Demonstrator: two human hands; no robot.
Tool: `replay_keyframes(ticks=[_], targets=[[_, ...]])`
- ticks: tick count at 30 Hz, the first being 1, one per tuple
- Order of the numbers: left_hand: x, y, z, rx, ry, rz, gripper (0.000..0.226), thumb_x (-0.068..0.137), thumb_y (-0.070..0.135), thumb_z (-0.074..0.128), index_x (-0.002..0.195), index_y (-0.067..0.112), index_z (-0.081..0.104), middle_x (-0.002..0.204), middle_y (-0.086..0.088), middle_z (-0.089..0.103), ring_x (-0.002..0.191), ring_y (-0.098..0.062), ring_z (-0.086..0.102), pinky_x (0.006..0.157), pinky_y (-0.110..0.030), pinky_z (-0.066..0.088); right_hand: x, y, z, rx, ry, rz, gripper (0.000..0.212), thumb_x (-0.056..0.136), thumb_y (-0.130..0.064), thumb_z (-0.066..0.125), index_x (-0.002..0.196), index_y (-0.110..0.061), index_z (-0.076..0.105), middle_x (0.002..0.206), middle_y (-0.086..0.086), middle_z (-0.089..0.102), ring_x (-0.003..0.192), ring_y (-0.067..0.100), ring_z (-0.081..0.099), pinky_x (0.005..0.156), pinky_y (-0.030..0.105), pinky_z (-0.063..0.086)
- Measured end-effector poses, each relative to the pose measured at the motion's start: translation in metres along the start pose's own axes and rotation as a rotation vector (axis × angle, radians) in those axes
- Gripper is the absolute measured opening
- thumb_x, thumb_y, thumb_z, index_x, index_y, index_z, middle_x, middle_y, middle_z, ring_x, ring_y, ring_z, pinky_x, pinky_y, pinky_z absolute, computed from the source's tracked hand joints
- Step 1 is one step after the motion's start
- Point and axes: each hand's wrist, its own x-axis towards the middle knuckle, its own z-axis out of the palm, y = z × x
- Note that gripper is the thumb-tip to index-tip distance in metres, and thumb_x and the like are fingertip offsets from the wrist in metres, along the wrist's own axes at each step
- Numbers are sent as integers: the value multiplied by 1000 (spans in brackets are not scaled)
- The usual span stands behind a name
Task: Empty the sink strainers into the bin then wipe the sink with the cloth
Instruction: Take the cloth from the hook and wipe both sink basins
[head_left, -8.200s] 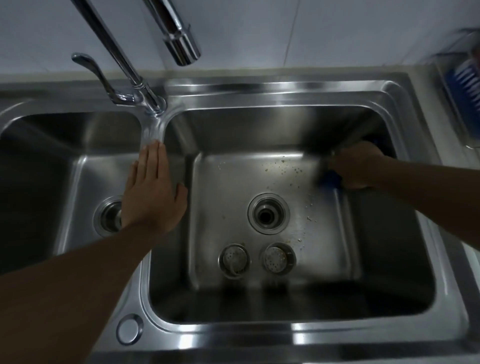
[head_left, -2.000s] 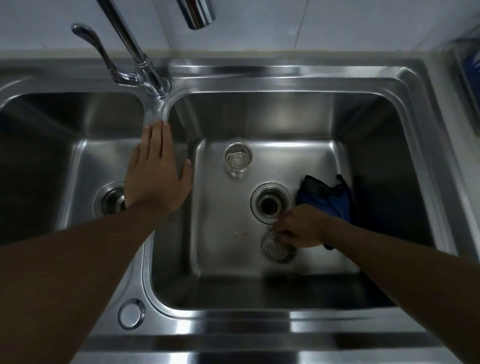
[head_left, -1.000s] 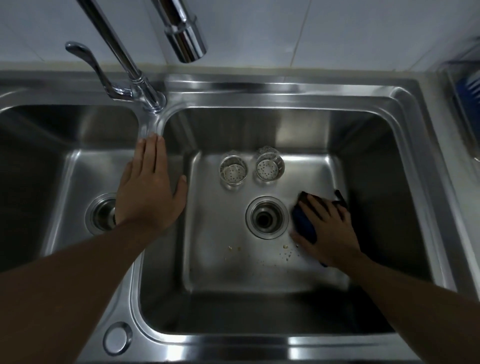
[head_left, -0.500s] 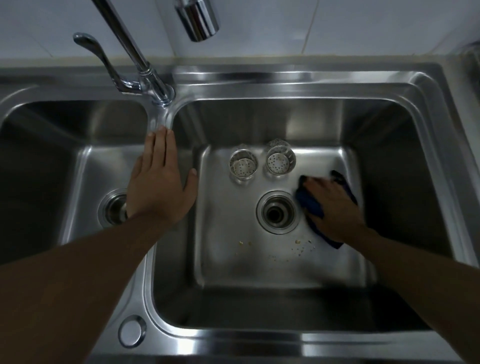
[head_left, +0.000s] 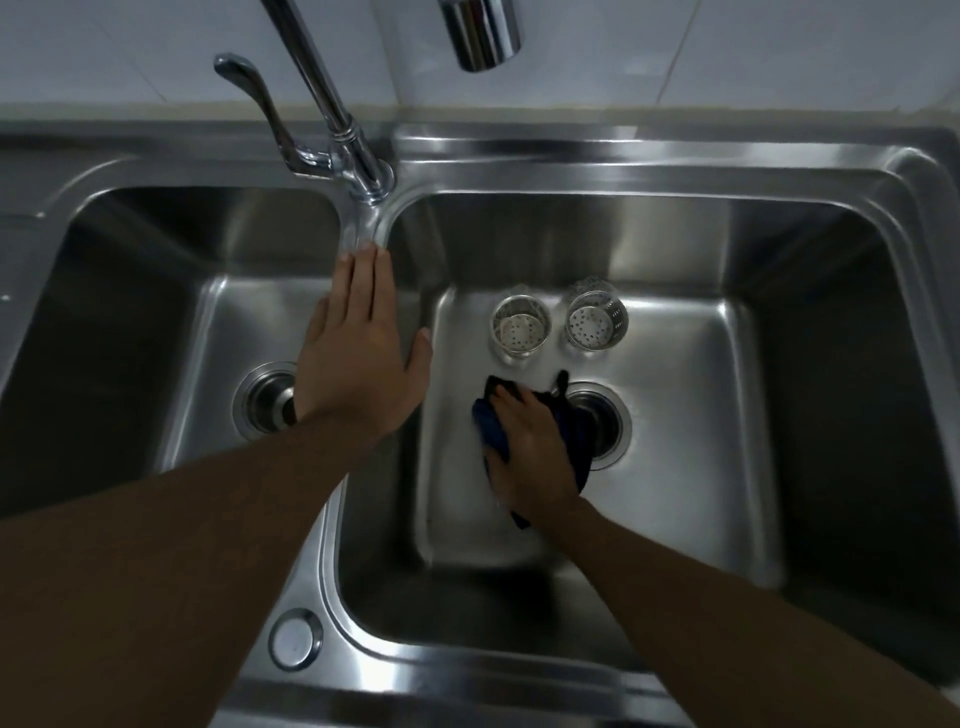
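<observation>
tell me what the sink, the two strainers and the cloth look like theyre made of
Sink: brushed stainless steel, by its grey sheen and streaky reflections.
Two strainers: thin shiny metal, probably steel too, punched with small holes.
Cloth under the right hand: soft dark blue fabric, matte and crumpled; the weave is too blurred to name.

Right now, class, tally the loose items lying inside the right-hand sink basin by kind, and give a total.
Round perforated steel strainer baskets: 2, left one and right one
Dark blue cloth, under the right hand: 1
Total: 3
</observation>
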Motion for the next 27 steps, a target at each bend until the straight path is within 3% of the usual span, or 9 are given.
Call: replay_keyframes(ticks=[4, 6, 8, 10, 13, 16, 18, 23, 27], targets=[[0, 1, -2, -5, -9, -12, 83, 98, 49, 39, 159, 7, 2, 169, -10, 2, 156, -27, 3, 124, -45, 19, -17, 5, 21, -231, -338, -534, 68, 84, -41, 68, 143, -11, 54, 151, 8, 49, 143, 32, 38, 120, 48, 26], [0, 2, -2, -6, -10, -9, 83, 98, 48, 40, 159, 7, 2, 169, -10, 2, 156, -27, 3, 124, -45, 18, -5, 7, 21, -416, -257, -487, 71, 80, -57, 57, 143, -23, 53, 154, -4, 46, 142, 31, 37, 116, 53, 24], [1, 1, -2, -2, -14, -1, 83, 99, 49, 38, 159, 7, -1, 169, -10, -1, 156, -26, 0, 125, -44, 16, 6, -4, 20, -432, -154, -221, 73, 80, -61, 50, 146, -28, 49, 157, -9, 41, 142, 35, 34, 112, 57, 24], [1, 1, -2, 1, -21, -6, 82, 100, 50, 35, 159, 8, -2, 169, -10, -2, 156, -25, -1, 125, -43, 15, 9, -18, 27, -390, -163, -124, 77, 82, -61, 46, 151, -26, 42, 161, -8, 35, 143, 35, 32, 110, 55, 23], [0, 1, -3, 1, -15, -12, 81, 99, 48, 36, 159, 7, 1, 169, -10, 0, 156, -26, 1, 125, -44, 17, -9, -18, 33, -341, -387, -333, 85, 80, -61, 42, 155, -24, 33, 164, -6, 26, 144, 30, 29, 105, 48, 24], [1, 1, -2, -5, -1, -11, 80, 99, 47, 36, 159, 6, 3, 169, -11, 3, 156, -27, 4, 124, -45, 19, -26, 2, 14, -298, -592, -684, 70, 84, -48, 60, 149, -25, 47, 159, -9, 38, 144, 24, 33, 103, 44, 26], [0, 1, -2, -5, 0, -12, 79, 100, 47, 36, 159, 6, 3, 169, -11, 4, 156, -27, 4, 124, -45, 18, -25, 12, 0, -341, -648, -799, 64, 84, -42, 66, 145, -28, 53, 157, -10, 41, 143, 23, 35, 105, 44, 27], [0, 1, -4, -7, -4, -8, 78, 101, 46, 36, 159, 6, 2, 169, -11, 2, 156, -26, 2, 126, -44, 13, -28, 27, -21, -511, -392, -503, 64, 86, -51, 51, 147, -32, 47, 158, -5, 40, 141, 28, 36, 103, 54, 38], [0, 3, -5, -7, -5, -2, 79, 101, 44, 39, 159, 6, 3, 169, -11, 3, 156, -27, 3, 125, -44, 13, -52, 65, -51, -562, -571, -760, 65, 85, -46, 54, 148, -34, 45, 162, -8, 33, 143, 27, 37, 100, 45, 31]])
